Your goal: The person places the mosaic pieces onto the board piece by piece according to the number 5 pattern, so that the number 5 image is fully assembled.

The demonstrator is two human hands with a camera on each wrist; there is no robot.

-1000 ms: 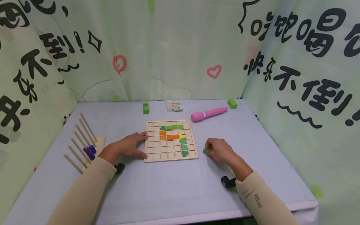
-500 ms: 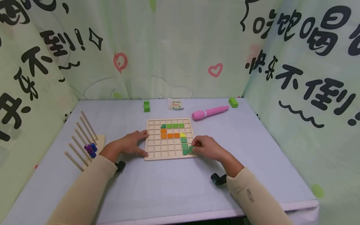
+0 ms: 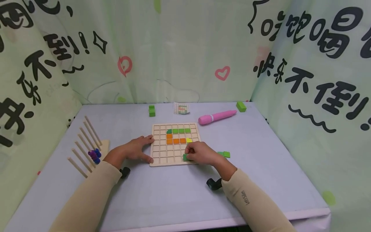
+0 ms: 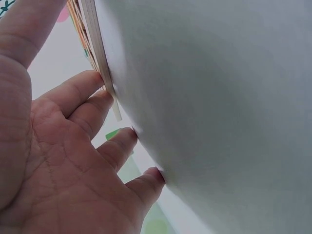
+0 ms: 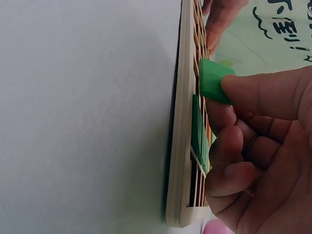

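Observation:
A wooden grid board [image 3: 162, 155] lies mid-table. Set in its cells are a row of green tiles [image 3: 181, 130], several orange tiles [image 3: 175, 141] and a yellow tile [image 3: 189, 140]. My left hand [image 3: 134, 149] rests against the board's left edge, fingers spread; the left wrist view shows its fingertips [image 4: 105, 95] touching the board's side. Between thumb and finger, my right hand [image 3: 201, 153] pinches a green block [image 5: 213, 80] over the board's lower cells. Darker green tiles [image 5: 197, 131] in the board are close by, mostly covered by this hand in the head view.
Right of the board lie more green blocks [image 3: 224, 154]. Behind it are a green block [image 3: 152, 111], a patterned card [image 3: 181, 109], a pink pen-like stick [image 3: 217, 117] and another green block [image 3: 241, 106]. A pegged wooden stand [image 3: 105, 149] with purple and blue beads [image 3: 94, 155] stands left.
My right hand has carried the green block leftward from beside the board to over its lower cells. The green blocks on the right have come into view. My left hand has stayed put.

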